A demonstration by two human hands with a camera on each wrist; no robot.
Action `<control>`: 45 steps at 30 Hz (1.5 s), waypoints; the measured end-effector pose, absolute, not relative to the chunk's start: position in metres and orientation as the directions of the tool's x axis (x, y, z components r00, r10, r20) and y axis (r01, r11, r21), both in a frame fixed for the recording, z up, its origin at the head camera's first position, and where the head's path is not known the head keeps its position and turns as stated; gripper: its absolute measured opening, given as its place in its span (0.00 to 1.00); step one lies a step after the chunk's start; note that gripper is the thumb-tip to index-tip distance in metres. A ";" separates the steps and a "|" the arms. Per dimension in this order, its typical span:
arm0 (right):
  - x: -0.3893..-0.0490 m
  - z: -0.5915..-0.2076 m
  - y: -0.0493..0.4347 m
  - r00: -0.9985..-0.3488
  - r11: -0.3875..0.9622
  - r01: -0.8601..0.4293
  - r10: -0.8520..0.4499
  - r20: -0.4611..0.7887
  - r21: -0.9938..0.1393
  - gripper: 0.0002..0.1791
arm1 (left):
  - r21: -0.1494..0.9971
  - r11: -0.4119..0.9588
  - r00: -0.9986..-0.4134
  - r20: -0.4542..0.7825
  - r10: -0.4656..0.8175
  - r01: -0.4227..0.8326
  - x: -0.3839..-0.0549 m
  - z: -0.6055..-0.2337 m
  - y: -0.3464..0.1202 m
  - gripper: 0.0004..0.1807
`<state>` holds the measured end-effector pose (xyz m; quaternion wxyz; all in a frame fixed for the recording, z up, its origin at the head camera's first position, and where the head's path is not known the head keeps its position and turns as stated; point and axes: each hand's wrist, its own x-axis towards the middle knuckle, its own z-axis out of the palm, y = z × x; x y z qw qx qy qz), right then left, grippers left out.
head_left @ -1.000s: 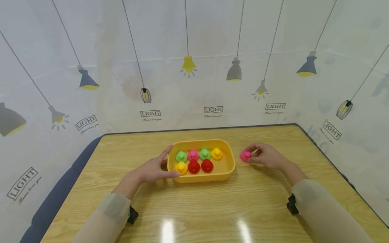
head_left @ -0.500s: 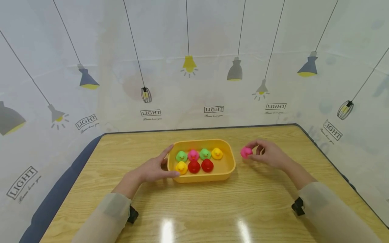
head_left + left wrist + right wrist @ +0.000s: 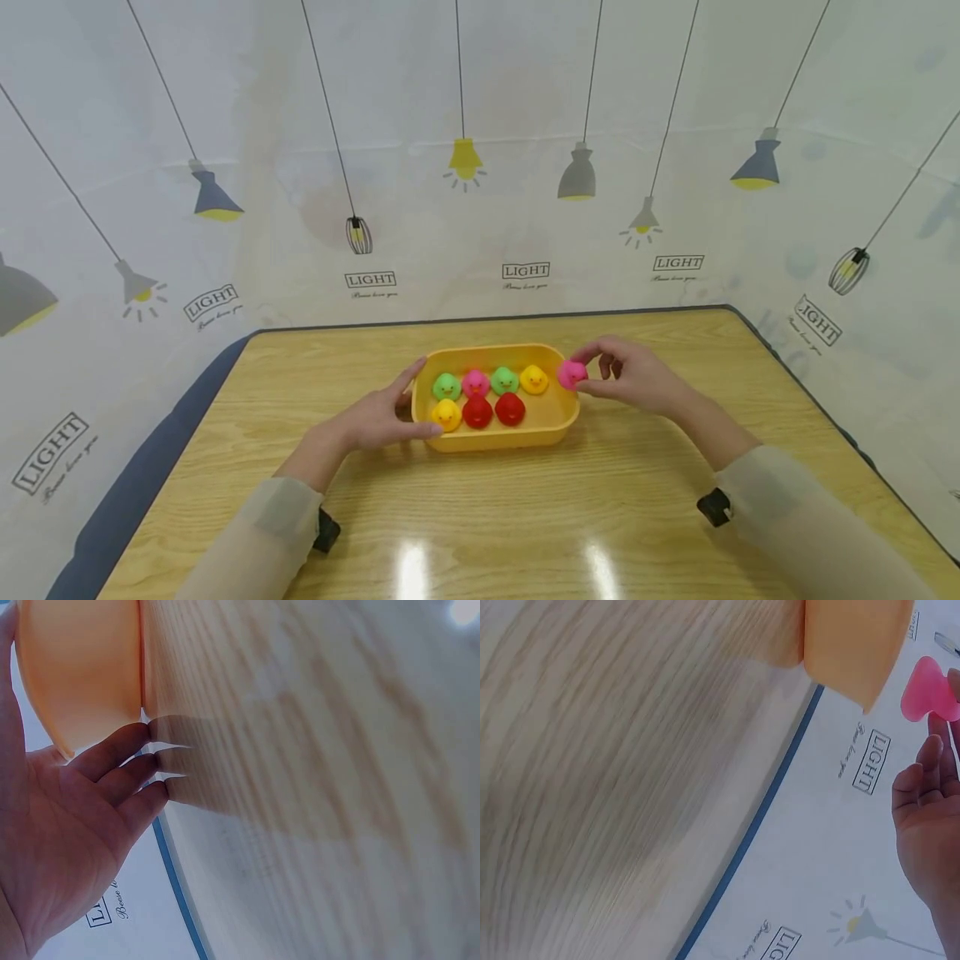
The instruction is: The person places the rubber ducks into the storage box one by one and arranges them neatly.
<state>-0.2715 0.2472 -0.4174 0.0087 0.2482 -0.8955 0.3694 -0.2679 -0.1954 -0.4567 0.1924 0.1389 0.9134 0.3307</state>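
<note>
My left hand holds the left end of a yellow-orange plastic tub, its thumb at the front rim and its index finger at the back corner. In the left wrist view, the other fingers of the left hand lie beside the tub's wall, their tips at the tabletop. My right hand pinches a pink toy duck by the tub's right rim. The right wrist view has this pink duck raised above the rim, between fingertips partly cut off by the frame edge.
Inside the tub sit several toy ducks: green, pink, yellow and red. The tub's right end shows bare floor. A wooden table lies beneath, with a lamp-printed curtain around its back and sides.
My right hand has lifted the pink duck off the table and carried it left to the tub's right rim. The left hand and the tub have stayed in place.
</note>
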 end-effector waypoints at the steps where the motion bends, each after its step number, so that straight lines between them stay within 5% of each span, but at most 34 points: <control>1: -0.271 -0.417 0.244 -0.874 0.602 -0.453 -0.444 0.195 -0.658 0.19 | 0.659 0.742 -0.887 -0.260 0.382 0.126 -0.268 -0.457 -0.195 0.68; 13: -0.276 -0.427 0.212 -0.830 0.610 -0.515 -0.532 0.170 -0.602 0.16 | 0.652 0.747 -0.885 -0.267 0.382 0.126 -0.266 -0.456 -0.194 0.68; 29: -0.282 -0.433 0.194 -0.884 0.808 -0.418 -0.468 -0.020 -0.416 0.12 | 0.653 0.747 -0.888 -0.263 0.378 0.125 -0.266 -0.456 -0.193 0.68; 45: -0.285 -0.427 0.185 -0.874 0.836 -0.440 -0.483 -0.060 -0.328 0.13 | 0.652 0.748 -0.889 -0.261 0.376 0.125 -0.267 -0.454 -0.194 0.67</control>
